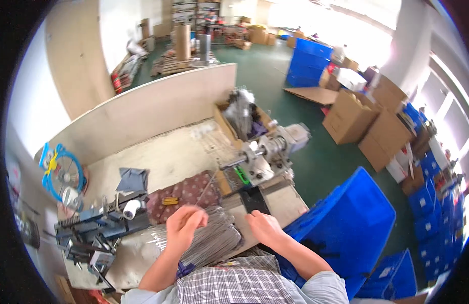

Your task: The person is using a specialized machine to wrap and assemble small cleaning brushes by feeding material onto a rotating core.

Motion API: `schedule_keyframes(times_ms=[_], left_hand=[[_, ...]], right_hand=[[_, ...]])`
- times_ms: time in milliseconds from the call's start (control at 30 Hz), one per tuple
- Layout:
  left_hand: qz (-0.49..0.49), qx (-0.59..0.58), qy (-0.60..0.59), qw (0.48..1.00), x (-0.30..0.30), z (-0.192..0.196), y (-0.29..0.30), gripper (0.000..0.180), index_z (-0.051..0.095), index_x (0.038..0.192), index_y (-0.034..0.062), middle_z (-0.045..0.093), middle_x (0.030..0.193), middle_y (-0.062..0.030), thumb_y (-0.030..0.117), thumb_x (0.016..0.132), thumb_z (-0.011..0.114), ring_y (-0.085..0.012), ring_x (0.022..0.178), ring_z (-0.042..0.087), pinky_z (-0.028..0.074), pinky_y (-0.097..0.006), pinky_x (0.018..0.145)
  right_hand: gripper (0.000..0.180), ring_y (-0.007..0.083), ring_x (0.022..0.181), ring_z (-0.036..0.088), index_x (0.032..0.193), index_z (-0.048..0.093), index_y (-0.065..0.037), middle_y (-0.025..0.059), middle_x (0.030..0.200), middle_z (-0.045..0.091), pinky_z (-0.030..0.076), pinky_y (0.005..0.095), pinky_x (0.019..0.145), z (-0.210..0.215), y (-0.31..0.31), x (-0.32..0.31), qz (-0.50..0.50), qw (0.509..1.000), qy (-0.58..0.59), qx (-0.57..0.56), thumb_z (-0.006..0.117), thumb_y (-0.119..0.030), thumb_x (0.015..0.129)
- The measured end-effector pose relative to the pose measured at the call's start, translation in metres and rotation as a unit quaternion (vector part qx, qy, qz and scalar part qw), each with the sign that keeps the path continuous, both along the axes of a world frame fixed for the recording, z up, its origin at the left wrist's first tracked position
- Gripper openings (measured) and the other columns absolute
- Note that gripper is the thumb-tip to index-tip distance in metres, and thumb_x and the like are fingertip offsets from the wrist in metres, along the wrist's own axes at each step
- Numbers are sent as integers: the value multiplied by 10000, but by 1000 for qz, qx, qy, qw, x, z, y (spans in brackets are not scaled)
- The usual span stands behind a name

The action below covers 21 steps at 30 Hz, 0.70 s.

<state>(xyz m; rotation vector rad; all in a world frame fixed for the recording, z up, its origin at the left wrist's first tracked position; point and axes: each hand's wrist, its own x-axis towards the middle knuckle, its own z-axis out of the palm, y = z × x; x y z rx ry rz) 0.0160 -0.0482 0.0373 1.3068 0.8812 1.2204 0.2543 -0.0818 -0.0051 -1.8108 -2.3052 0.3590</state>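
Nearest, both hands work beside one bundle of thin metal rods (214,240): left hand (183,225) pinches a single rod (206,188) lifted toward the grey machine (267,154); right hand (265,228) rests flat, released, on the bench edge (287,202). Behind the machine, one cardboard box (244,119) holds bagged parts; right of it, a blue crate (351,218), contents unclear, crowds the green floor.

We are counting two hands, left (183,223) and right (264,227), over one bundle of rods (214,242). We are seeing one machine (265,154), one fan (62,172), one white cup (131,207), one patterned cushion (186,195). Blue bins: one big (353,218), more stacked right, too many to count. Cardboard boxes: three large (348,115), others uncountable.
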Motion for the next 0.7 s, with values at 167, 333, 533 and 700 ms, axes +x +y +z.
schedule_keyframes(times_ms=[167,333,533,700], left_hand=[[134,187,285,931,31,-20,74,197,607,983,32,644,857,-112,139,818,613,-237,750,628,499,-324,685],[78,153,407,897,40,-37,120,191,632,968,52,628,923,-124,154,821,564,-328,850,601,488,-376,724],[167,277,505,800,40,-35,159,94,617,824,67,583,831,-102,98,762,554,-280,826,590,469,-402,692],[62,330,611,716,61,-65,223,119,619,825,71,592,866,-60,110,755,532,-246,918,576,442,-406,786]], right_hand=[[109,298,801,591,856,626,-56,132,845,605,498,407,691,39,7,72,-94,981,44,162,528,-70,809],[111,278,732,595,858,614,8,118,811,613,487,354,650,102,17,112,-163,946,151,237,538,34,782],[122,237,615,572,896,632,-4,103,792,618,481,318,564,98,67,66,-17,956,240,166,598,10,780],[120,291,665,598,911,636,-43,116,801,622,488,348,585,92,147,1,92,944,261,182,615,-54,794]])
